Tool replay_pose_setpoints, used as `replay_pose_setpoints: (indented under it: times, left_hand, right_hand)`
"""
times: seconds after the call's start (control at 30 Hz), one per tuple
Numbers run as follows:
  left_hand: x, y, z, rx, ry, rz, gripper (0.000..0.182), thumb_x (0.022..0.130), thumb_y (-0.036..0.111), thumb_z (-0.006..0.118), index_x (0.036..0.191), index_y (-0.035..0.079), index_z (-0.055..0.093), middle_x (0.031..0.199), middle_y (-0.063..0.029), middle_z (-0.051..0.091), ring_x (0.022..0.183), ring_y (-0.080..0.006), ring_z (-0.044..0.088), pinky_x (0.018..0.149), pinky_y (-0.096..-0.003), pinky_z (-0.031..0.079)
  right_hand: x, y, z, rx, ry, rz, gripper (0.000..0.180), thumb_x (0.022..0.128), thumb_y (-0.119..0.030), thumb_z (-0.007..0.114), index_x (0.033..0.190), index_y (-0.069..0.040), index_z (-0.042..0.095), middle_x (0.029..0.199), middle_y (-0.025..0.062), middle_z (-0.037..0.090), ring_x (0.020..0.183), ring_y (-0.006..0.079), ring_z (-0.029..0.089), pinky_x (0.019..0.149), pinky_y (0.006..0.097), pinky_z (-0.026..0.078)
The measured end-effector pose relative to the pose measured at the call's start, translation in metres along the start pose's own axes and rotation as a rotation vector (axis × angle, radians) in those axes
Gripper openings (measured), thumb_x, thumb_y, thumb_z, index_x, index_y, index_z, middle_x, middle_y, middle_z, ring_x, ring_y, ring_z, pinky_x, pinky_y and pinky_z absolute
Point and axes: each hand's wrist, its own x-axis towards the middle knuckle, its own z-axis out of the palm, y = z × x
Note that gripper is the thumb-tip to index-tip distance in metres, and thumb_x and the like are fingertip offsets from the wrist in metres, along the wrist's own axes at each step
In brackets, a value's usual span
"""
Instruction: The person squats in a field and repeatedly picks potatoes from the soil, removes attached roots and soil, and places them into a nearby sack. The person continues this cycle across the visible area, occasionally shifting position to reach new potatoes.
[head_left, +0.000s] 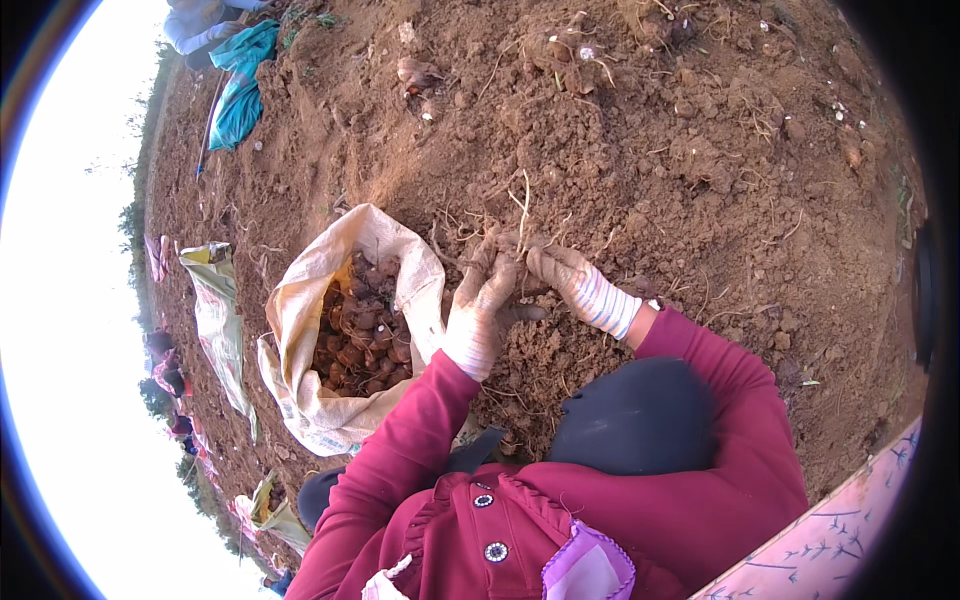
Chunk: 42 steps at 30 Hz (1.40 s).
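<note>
My left hand (480, 307), in a soiled striped work glove, reaches to the soil just right of an open woven sack (420, 277). My right hand (577, 281), gloved alike, meets it from the right, fingertips close together. Between the fingertips are pale stringy roots (523, 214) and something soil-coloured that blends with the ground; its shape cannot be made out. Many brown, rooty tubers or corms (364, 337) lie inside the sack, whose rim is rolled outward.
Loose brown soil (675, 202) with scattered roots surrounds me. A clod-like corm (418, 75) lies ahead. At upper left a person (196, 28) crouches by a teal sack (244, 90). A pale sack (217, 322) lies left; more people (169, 367) are beyond.
</note>
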Motion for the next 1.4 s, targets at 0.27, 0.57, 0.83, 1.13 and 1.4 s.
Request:
replay_pose_setpoints:
  times: [0.27,0.57,0.83,1.13,1.4]
  left_hand:
    - [0.009,-0.002,-0.013,0.937,0.208,0.273,0.067,0.09,0.031,0.066,0.142,-0.004,0.045,0.124,-0.0175,0.058,0.12,-0.0228,0.053,0.098,-0.0345,0.043]
    - [0.013,-0.026,-0.082,1.009,0.109,0.331,0.024,0.092,0.003,0.059,0.117,0.003,0.058,0.088,-0.003,0.061,0.072,-0.0079,0.054,0.07,-0.0225,0.048]
    - [-0.045,0.07,-0.196,1.654,0.506,0.214,0.04,0.085,0.002,0.07,0.123,0.0,0.06,0.111,-0.0123,0.062,0.103,-0.0203,0.062,0.086,-0.03,0.052]
    - [0.021,-0.023,-0.037,0.451,0.03,-0.194,0.073,0.093,0.045,0.063,0.149,0.007,0.035,0.13,-0.0147,0.056,0.101,-0.0213,0.063,0.074,-0.0314,0.056]
    - [0.074,-0.033,0.012,0.008,0.157,-0.252,0.084,0.085,0.025,0.077,0.152,0.013,0.027,0.101,-0.0005,0.061,0.065,-0.0098,0.054,0.054,-0.026,0.047]
  right_hand:
    - [-0.03,-0.066,0.002,-1.33,0.179,-0.519,0.047,0.087,-0.04,0.072,0.118,-0.007,0.059,0.108,0.0143,0.066,0.095,0.0284,0.068,0.082,0.0369,0.055]
    - [-0.016,-0.04,0.044,-0.889,-0.53,-0.096,0.038,0.095,-0.041,0.059,0.086,-0.004,0.062,0.073,0.0189,0.063,0.073,0.0377,0.065,0.067,0.0467,0.05]
    - [-0.047,-0.159,-0.141,-2.165,0.956,0.37,0.076,0.083,-0.027,0.072,0.148,-0.019,0.035,0.147,0.0163,0.043,0.133,0.0386,0.045,0.107,0.0533,0.038]
    - [-0.062,-0.138,-0.113,-1.018,0.758,0.101,0.07,0.072,-0.024,0.081,0.131,-0.004,0.05,0.111,0.0186,0.066,0.104,0.0271,0.064,0.096,0.0368,0.049]
    - [-0.037,-0.055,-0.03,-1.142,0.284,-0.201,0.069,0.069,-0.027,0.086,0.126,-0.006,0.051,0.115,0.0173,0.064,0.111,0.028,0.061,0.096,0.0379,0.048]
